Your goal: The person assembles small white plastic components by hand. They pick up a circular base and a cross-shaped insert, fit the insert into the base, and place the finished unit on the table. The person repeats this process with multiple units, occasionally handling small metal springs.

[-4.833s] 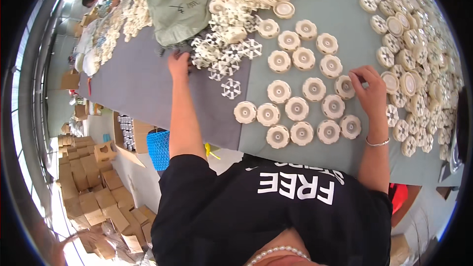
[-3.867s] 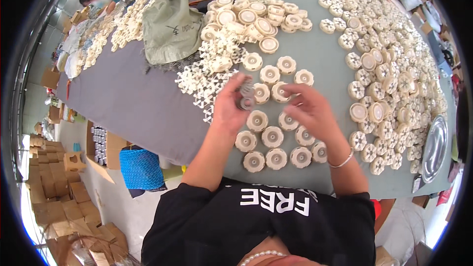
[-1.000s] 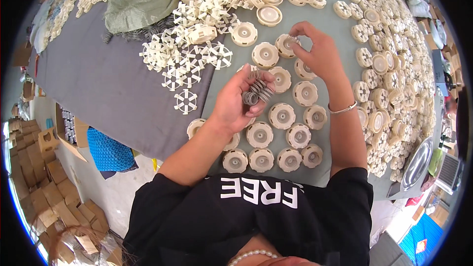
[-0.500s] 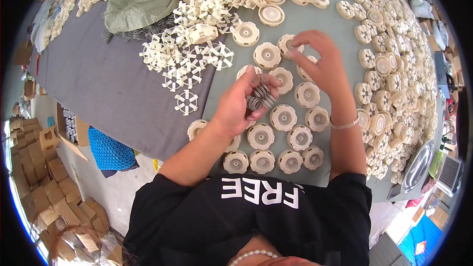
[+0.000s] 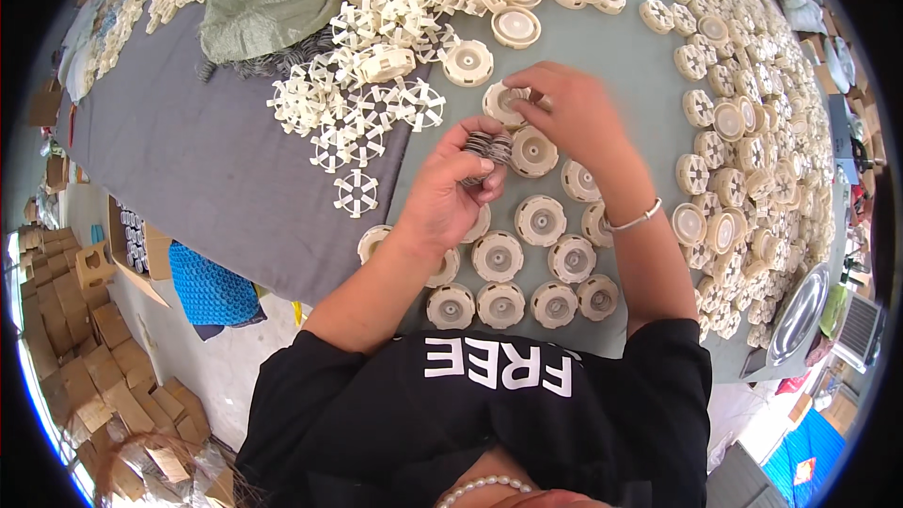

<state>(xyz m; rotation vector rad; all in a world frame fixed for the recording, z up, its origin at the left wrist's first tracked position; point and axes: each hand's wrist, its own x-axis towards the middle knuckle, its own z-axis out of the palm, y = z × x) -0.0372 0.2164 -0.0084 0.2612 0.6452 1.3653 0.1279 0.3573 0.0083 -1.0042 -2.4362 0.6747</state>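
Several grey coil springs (image 5: 490,148) are bunched in my left hand (image 5: 444,190), whose fingers curl round them above the rows of cream round plastic housings (image 5: 541,221). My right hand (image 5: 576,115) reaches in from the right, a little blurred. Its thumb and fingertips come together over the inside of one cream housing (image 5: 497,102) at the far end of the rows. Something small and greyish shows at those fingertips, too unclear to name. Right beside my left hand sits another open housing (image 5: 534,152). My forearms and hands hide parts of several housings.
White spoked plastic rings (image 5: 356,192) lie heaped at the far left of the rows. Behind them, a green woven sack (image 5: 268,5) stands by more springs (image 5: 268,64). More housings (image 5: 515,26) pile at the back. Many cream parts (image 5: 729,188) cover the table's right side.
My right hand has moved left from one housing to the one beside it, its fingers drawing together. The left hand has shifted slightly left and away from me, still holding the springs.
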